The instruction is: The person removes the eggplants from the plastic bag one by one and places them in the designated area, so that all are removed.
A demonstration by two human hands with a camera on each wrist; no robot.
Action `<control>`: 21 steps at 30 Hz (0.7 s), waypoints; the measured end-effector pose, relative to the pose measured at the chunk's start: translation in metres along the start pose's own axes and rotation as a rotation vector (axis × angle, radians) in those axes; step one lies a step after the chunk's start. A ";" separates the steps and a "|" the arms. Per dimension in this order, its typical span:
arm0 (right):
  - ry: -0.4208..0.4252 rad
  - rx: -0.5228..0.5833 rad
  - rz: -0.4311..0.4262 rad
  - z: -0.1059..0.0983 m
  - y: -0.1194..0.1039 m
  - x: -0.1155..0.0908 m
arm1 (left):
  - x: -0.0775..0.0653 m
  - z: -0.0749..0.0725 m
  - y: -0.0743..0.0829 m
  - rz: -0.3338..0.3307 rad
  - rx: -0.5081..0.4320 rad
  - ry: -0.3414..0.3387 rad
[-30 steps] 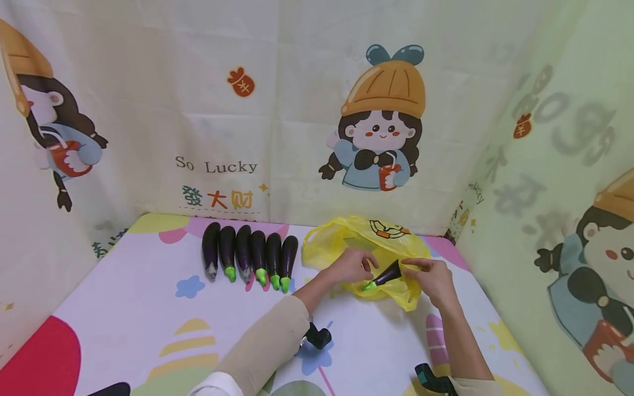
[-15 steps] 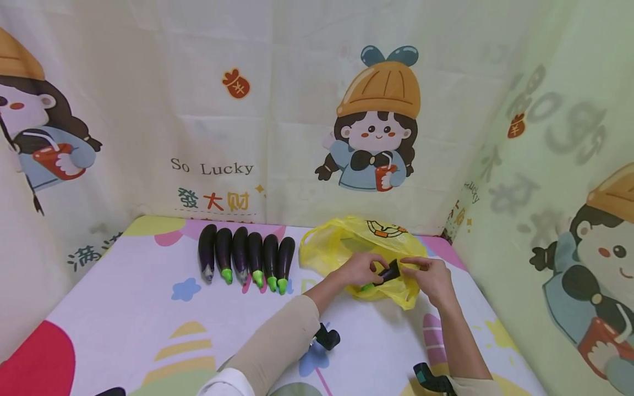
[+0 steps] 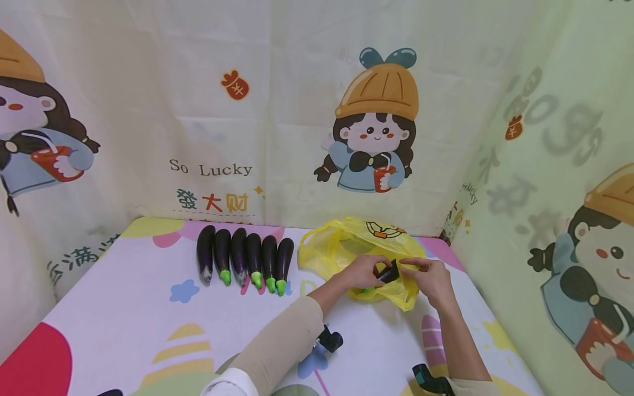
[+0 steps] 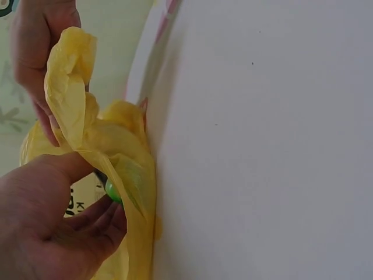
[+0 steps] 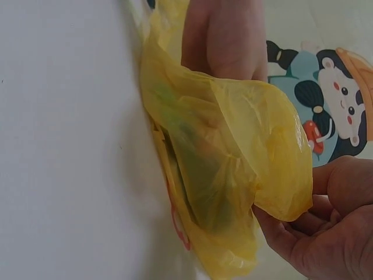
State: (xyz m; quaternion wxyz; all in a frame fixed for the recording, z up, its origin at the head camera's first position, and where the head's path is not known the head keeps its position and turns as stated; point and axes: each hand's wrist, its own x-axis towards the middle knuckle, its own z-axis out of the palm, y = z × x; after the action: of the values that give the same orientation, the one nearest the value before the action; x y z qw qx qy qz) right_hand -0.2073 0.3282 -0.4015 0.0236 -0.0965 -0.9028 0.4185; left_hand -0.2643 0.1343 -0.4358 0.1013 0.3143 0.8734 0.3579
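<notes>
A yellow plastic bag [image 3: 322,250] lies at the table's back right, its mouth spread toward me. One dark purple eggplant [image 3: 389,273] with a green stem lies in the mouth. My left hand [image 3: 364,270] reaches in and holds this eggplant. In the left wrist view, the green stem [image 4: 113,191] shows between thumb and fingers, partly behind the yellow plastic. My right hand [image 3: 433,279] pinches the bag's right edge between thumb and fingers. The right wrist view shows the eggplant dimly through the plastic, with the right hand's fingertips [image 5: 274,233] at the bag's edge.
Several eggplants [image 3: 253,258] lie side by side in a row left of the bag, stems toward me. A printed cloth [image 3: 124,308] covers the table. Printed curtains [image 3: 292,110] stand behind and at both sides.
My left hand has moved right and down onto the eggplant in the bag and closed its fingers on it. The right hand stays at the bag's edge. The head view has shifted slightly.
</notes>
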 end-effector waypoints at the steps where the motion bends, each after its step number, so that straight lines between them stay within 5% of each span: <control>1: 0.001 -0.002 0.000 0.000 0.000 0.000 | 0.000 0.001 0.000 0.006 0.005 0.002; 21: -0.011 0.016 0.022 -0.002 -0.002 -0.001 | 0.004 0.006 -0.003 -0.004 0.054 0.042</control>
State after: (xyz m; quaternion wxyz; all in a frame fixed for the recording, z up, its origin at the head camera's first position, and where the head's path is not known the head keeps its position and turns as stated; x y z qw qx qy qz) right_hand -0.2064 0.3280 -0.3990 0.0147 -0.1039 -0.8985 0.4263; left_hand -0.2661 0.1383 -0.4421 0.0750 0.3074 0.8854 0.3405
